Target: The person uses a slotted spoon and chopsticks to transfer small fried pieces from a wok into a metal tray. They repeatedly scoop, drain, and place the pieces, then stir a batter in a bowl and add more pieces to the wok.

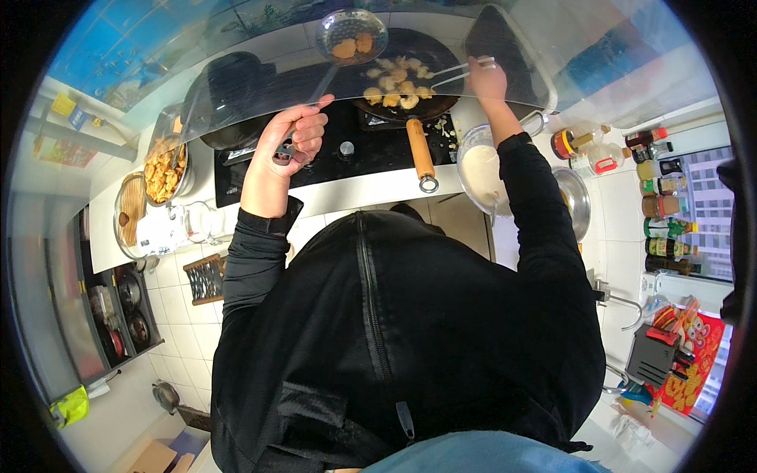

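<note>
My left hand [298,139] grips the long handle of a perforated metal skimmer [332,20], which rests over the back-left rim of a dark frying pan [371,112]. A few golden fried pieces [344,48] lie in the skimmer. In my right hand [488,80] are light-coloured chopsticks [455,77], their tips reaching the right side of the food in the pan. Several battered pieces [408,101] are in the pan, some golden and some paler. The pan's wooden handle [420,151] points towards me. A transparent sheet [284,88] stands between me and the far part of the pan.
A bowl of pale batter [482,171] with a utensil sits under my right forearm. At left stand a bowl of fried pieces [162,174] and a dark wok [227,133]. Scraps [442,130] litter the black cooktop [378,155]. Several sauce bottles [662,227] line the right windowsill.
</note>
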Demonstrator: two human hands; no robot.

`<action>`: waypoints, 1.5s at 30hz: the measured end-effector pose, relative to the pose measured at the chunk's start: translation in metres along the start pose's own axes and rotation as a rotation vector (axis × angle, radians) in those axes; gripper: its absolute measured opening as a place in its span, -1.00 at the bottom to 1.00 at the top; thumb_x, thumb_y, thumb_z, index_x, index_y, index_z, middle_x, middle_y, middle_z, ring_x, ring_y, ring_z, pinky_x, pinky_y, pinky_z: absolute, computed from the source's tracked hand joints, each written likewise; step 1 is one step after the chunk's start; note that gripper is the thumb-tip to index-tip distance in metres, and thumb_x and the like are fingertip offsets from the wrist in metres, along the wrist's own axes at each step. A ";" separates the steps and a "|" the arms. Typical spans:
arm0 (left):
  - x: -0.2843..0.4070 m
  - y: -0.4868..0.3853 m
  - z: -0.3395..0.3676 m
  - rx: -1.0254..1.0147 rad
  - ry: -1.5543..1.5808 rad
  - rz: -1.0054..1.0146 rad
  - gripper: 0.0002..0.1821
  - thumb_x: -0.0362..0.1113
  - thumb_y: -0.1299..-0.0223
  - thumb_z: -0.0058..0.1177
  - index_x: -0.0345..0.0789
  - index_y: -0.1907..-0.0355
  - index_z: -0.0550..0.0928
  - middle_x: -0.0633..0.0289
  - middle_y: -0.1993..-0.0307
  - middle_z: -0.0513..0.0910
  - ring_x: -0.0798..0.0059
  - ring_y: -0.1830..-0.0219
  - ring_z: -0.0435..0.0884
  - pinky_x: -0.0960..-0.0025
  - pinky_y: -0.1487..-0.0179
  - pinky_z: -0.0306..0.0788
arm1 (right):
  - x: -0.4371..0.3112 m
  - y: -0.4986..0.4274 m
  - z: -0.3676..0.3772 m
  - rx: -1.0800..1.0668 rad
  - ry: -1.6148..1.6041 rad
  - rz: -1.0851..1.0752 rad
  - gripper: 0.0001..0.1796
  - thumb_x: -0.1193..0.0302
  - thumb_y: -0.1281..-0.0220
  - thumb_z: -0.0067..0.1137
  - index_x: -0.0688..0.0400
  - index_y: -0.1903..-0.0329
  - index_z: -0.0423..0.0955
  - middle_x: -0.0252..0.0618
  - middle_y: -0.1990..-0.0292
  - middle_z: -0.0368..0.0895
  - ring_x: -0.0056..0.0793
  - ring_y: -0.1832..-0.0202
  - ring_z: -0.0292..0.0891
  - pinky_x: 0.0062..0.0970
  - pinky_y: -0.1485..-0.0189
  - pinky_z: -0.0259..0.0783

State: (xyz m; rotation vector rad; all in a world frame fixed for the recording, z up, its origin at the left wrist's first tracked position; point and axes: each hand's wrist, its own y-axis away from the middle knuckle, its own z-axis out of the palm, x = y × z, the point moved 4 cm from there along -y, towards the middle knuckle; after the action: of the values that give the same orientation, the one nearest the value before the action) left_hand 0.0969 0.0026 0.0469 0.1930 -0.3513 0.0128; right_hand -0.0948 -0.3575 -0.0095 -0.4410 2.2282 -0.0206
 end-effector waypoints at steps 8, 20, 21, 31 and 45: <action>-0.007 -0.005 -0.004 -0.008 -0.010 -0.023 -0.68 -0.46 -0.32 -0.26 -0.53 -0.08 0.36 0.39 0.69 0.28 0.68 0.78 0.22 0.59 0.75 0.19 | 0.019 -0.004 0.049 0.076 0.025 0.002 -0.59 0.08 -0.20 0.09 0.22 0.29 0.58 0.07 0.32 0.63 0.06 0.18 0.56 -0.18 0.15 0.46; -0.012 -0.001 -0.006 0.046 0.016 -0.042 -0.68 -0.46 -0.32 -0.26 -0.48 -0.09 0.37 0.38 0.70 0.28 0.66 0.78 0.24 0.57 0.79 0.21 | 0.102 -0.064 0.033 0.078 -0.405 0.368 -0.68 0.22 -0.08 0.19 0.26 0.34 0.52 -0.32 0.55 0.67 -0.29 0.48 0.62 -0.43 0.37 0.48; -0.012 -0.001 -0.004 0.022 0.017 -0.050 -0.66 -0.47 -0.32 -0.28 -0.51 -0.12 0.34 0.38 0.69 0.27 0.67 0.78 0.23 0.56 0.76 0.21 | 0.098 -0.058 0.022 0.102 -0.394 0.391 -0.67 0.20 -0.09 0.19 0.27 0.35 0.52 -0.31 0.54 0.67 -0.27 0.44 0.63 -0.41 0.33 0.48; -0.008 -0.008 -0.006 0.040 0.026 -0.018 -0.66 -0.46 -0.33 -0.29 -0.55 -0.11 0.34 0.38 0.69 0.27 0.69 0.78 0.23 0.57 0.73 0.18 | 0.015 -0.026 0.001 0.317 -0.124 -0.179 -0.63 0.18 -0.19 0.10 0.23 0.53 0.56 -0.18 0.64 0.60 -0.27 0.51 0.59 -0.38 0.32 0.44; -0.014 -0.002 -0.008 0.045 0.009 0.013 -0.72 -0.48 -0.30 -0.22 -0.50 -0.04 0.38 0.38 0.71 0.30 0.66 0.79 0.23 0.59 0.78 0.21 | 0.004 -0.026 0.080 0.240 -0.027 -0.094 -0.64 0.19 -0.18 0.13 0.30 0.38 0.58 0.04 0.46 0.63 -0.03 0.40 0.59 -0.21 0.28 0.49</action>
State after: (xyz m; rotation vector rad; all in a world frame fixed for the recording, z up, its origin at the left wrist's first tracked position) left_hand 0.0866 0.0020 0.0342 0.2355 -0.3432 0.0344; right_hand -0.0291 -0.3721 -0.0597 -0.4100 2.1433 -0.3259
